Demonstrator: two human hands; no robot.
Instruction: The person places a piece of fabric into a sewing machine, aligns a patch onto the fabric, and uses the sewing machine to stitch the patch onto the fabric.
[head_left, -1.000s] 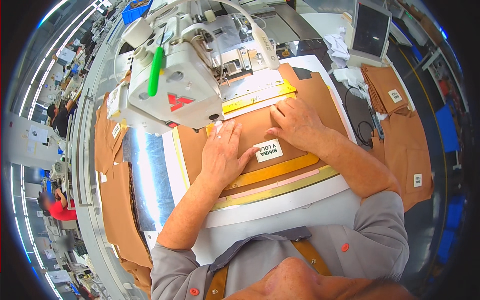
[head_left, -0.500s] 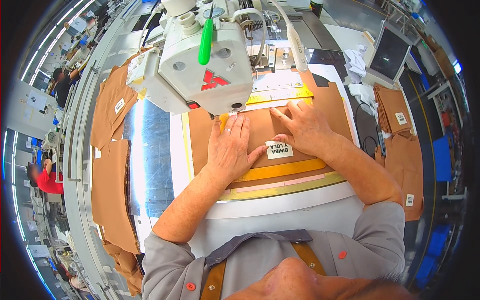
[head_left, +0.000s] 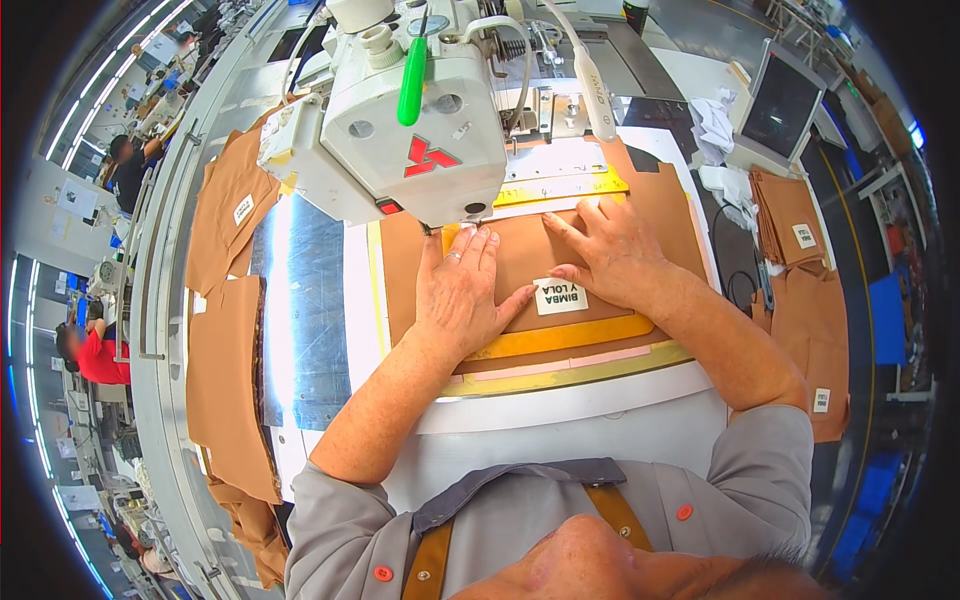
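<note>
Both my hands rest on a brown fabric piece (head_left: pixel 520 255) under a white sewing machine head (head_left: pixel 410 130). My left hand (head_left: pixel 458 295) lies flat with its fingers stretched toward the needle area, the fingertips just below the machine head. My right hand (head_left: pixel 615 250) presses on the cloth with fingers spread, their tips near the yellow-edged clamp strip (head_left: pixel 560 188). Between the two thumbs is a white printed label (head_left: pixel 560 297) on the fabric. Nearer me, a yellow strip (head_left: pixel 560 338) crosses the cloth. Neither hand grips anything; the needle itself is hidden.
Brown fabric pieces (head_left: pixel 228 380) lie stacked on the left, beside a shiny metal plate (head_left: pixel 310 320). More labelled brown pieces (head_left: pixel 805 340) are at the right, below a monitor (head_left: pixel 780 100). A green-handled tool (head_left: pixel 411 85) hangs at the machine head. Other people sit far left.
Both hands keep nearly the same places on the fabric. The whole view has shifted very slightly; nothing is taken up or let go.
</note>
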